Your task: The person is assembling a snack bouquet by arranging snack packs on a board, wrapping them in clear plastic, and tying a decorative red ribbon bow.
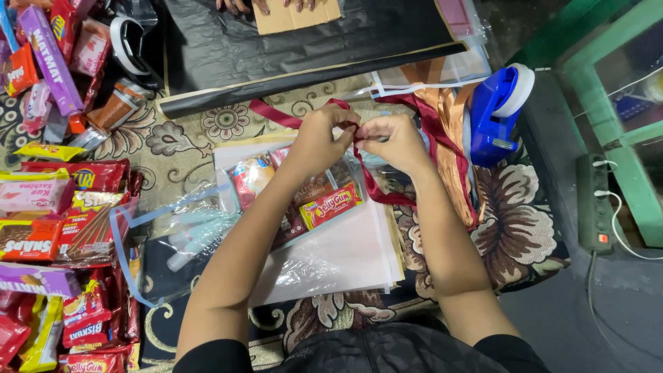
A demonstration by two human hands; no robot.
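My left hand (319, 135) and my right hand (392, 140) meet above a clear plastic bag of snack packets (304, 193). Both pinch a dark red ribbon (376, 190) at the bag's gathered top. One ribbon end runs up left toward the black sheet, another loops down under my right wrist. The bag lies on white paper sheets (345, 255) over a patterned cloth.
Piles of snack packets (62, 214) fill the left side. A black sheet (290, 41) with a cardboard piece and another person's fingers (262, 5) lies at the top. A blue tape dispenser (498, 110) sits right, with a power strip (595, 204) and green frame (621, 131) beyond.
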